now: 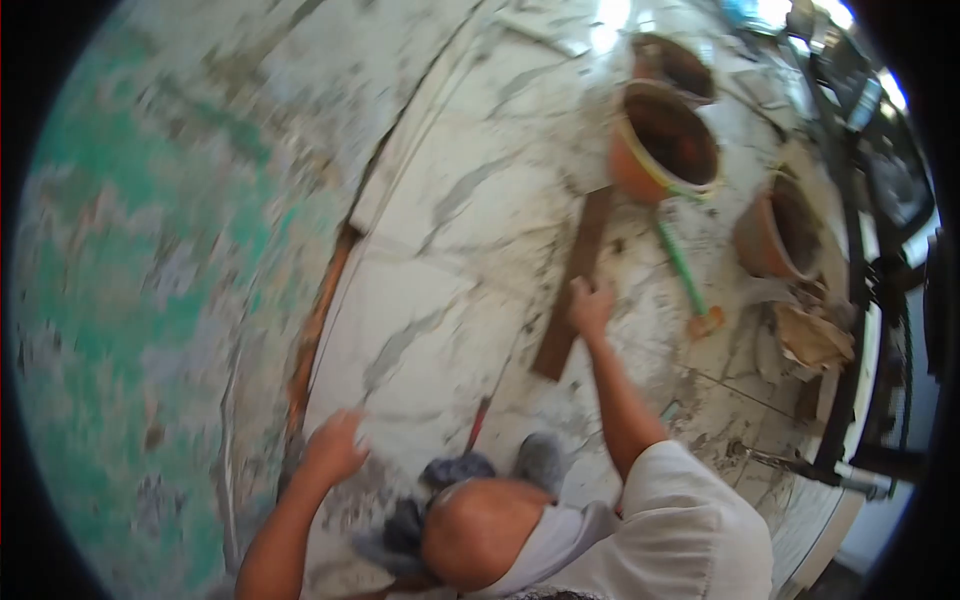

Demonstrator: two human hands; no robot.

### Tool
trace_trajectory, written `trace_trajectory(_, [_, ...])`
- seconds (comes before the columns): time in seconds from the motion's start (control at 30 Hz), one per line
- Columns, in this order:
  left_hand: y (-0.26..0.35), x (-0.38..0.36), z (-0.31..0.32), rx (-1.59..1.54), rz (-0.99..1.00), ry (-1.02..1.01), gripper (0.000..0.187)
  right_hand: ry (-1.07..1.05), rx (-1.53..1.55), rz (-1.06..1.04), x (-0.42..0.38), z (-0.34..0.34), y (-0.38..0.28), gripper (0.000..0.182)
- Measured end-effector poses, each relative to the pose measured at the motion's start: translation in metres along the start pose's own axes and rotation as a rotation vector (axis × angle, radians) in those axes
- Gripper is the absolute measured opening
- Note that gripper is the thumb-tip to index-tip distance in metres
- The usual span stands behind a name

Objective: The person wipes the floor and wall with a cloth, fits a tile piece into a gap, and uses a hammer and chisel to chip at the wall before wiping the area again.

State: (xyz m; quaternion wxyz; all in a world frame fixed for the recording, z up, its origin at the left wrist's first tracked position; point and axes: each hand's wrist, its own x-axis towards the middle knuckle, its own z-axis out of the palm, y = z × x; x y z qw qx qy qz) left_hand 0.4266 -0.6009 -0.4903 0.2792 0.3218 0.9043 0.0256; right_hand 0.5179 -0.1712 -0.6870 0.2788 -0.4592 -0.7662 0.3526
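My right hand (592, 306) grips a long, flat brown wooden board (578, 250) by its edge, around mid-length. The board lies slanted over the white, grey-veined tiles (400, 290). Lower left, my left hand (338, 445) hovers beside the tile edge, its fingers loosely spread and nothing in them. Near it is an orange-brown strip (318, 335) along the gap between the tiles and the patchy green surface (110, 290). A thin red-handled tool (478, 424) lies between my two hands, close to my knee.
Two buckets (640, 165) stand past the board's far end, one behind the other. A third bucket (765, 235) is at the right, with a crumpled brown bag (812, 338) below it. A green-handled tool (682, 265) lies beside the board. Dark metal framing (858, 230) borders the right side.
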Motion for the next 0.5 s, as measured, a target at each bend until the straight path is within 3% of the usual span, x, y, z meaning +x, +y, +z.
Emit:
trace_trajectory(0.03, [-0.007,-0.004,-0.006,-0.002,0.014,-0.025,0.045,0.051,0.003,-0.051,-0.008,-0.001,-0.015,0.031])
trace_trajectory(0.07, [-0.015,-0.010,-0.009,0.049,0.039,-0.028,0.045,-0.037,0.246,0.071,-0.018,-0.006,-0.040,0.030])
trace_trajectory(0.1, [-0.019,-0.015,-0.012,0.073,0.099,-0.020,0.046,-0.007,0.170,0.062,-0.030,-0.002,-0.056,0.029])
trace_trajectory(0.17, [-0.021,-0.026,-0.013,0.095,0.168,-0.001,0.048,-0.235,0.224,0.138,-0.054,-0.006,-0.103,0.030])
trace_trajectory(0.27, [-0.026,-0.038,-0.004,0.165,0.227,-0.008,0.054,-0.336,0.272,0.142,-0.096,0.039,-0.139,0.031])
trace_trajectory(0.33, [-0.034,-0.041,0.010,0.141,0.398,0.116,0.066,-0.455,0.310,0.167,-0.123,0.078,-0.151,0.033])
trace_trajectory(0.4, [-0.046,-0.039,0.031,0.173,0.436,0.178,0.075,-0.576,0.187,0.211,-0.141,0.083,-0.188,0.028])
trace_trajectory(0.5, [-0.064,-0.038,0.073,0.048,0.543,0.471,0.087,-0.678,0.114,0.170,-0.182,0.105,-0.221,0.027])
